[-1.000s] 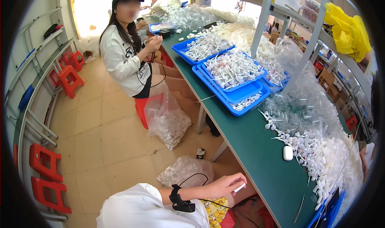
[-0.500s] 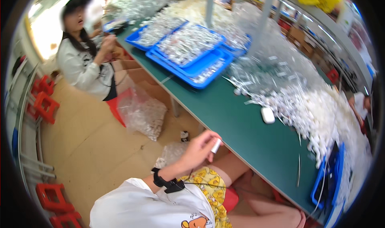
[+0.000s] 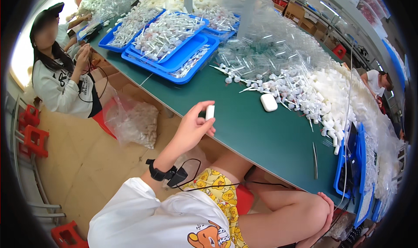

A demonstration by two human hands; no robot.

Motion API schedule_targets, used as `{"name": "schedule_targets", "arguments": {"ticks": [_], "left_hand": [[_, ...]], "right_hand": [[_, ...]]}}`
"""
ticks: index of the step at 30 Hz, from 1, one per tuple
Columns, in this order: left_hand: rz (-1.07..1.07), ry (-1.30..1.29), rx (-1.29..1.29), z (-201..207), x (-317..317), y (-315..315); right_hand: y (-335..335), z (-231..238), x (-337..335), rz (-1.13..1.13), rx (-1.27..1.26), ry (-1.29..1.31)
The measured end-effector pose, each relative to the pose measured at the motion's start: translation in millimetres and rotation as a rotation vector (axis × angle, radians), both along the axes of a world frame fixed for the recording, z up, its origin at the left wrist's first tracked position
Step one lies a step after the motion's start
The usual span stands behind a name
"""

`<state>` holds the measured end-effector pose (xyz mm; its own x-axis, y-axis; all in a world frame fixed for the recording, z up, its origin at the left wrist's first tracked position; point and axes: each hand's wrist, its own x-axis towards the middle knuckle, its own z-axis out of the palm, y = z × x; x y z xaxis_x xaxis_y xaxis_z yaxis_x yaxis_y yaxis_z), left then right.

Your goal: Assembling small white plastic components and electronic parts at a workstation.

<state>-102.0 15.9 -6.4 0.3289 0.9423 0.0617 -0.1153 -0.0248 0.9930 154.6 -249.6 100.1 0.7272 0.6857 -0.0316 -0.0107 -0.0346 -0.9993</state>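
My left hand point(image 3: 194, 125) is raised over the near edge of the green table point(image 3: 248, 137). Thumb and fingers pinch a small white cylinder point(image 3: 210, 112), held upright. A black strap with a small dark box point(image 3: 164, 173) is on that wrist, and a cable runs from it across my lap. Low on the right, my right hand point(image 3: 326, 219) rests along my bent knee, partly hidden by it, its fingers lying against the skin. Metal tweezers point(image 3: 315, 161) lie on the table near that knee. A white rounded case point(image 3: 268, 103) sits farther back.
White stick-like parts point(image 3: 287, 86) and white cylinders point(image 3: 331, 91) are heaped along the table's far side, with clear tubes point(image 3: 265, 52) behind. Blue trays point(image 3: 185, 77) full of parts stand at far left. Another person point(image 3: 58, 82) sits there beside a plastic bag point(image 3: 135, 124). Metal posts point(image 3: 247, 17) rise from the table.
My left hand has risen with the white cylinder from beside the table edge to above it. The whole view has shifted, and my right hand on the knee shows more fully.
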Motion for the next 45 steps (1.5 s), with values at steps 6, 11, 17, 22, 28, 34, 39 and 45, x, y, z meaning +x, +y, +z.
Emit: {"name": "schedule_targets", "arguments": {"ticks": [6, 11, 17, 22, 28, 34, 39, 45], "left_hand": [[0.188, 0.413, 0.315, 5.1, -4.0, 32.7], [0.289, 0.597, 0.398, 9.1, -9.0, 54.2], [0.448, 0.753, 0.476, -4.9, 0.2, 64.6], [0.532, 0.943, 0.536, -2.7, 11.2, 59.1], [0.551, 0.979, 0.512, -2.9, 17.9, 60.1], [0.592, 0.959, 0.512, -4.3, 22.8, 58.3], [0.529, 1.047, 0.549, -4.0, 21.8, 59.4], [0.530, 1.079, 0.539, -3.3, 19.6, 59.1]], "right_hand": [[10.2, -28.2, 8.8, 0.187, 0.062, -0.240], [8.3, -35.6, 19.9, 0.196, -0.019, -0.440], [13.8, -32.5, 14.2, 0.161, -0.083, -0.475], [26.8, -22.4, 0.8, 0.111, -0.166, -0.442], [27.7, -28.1, 8.8, 0.103, -0.226, -0.509], [23.9, -40.7, 18.2, 0.120, -0.148, -0.529], [20.9, -49.4, 19.4, 0.039, -0.099, -0.501], [17.7, -72.0, 33.4, 0.094, 0.029, -0.482]]}}
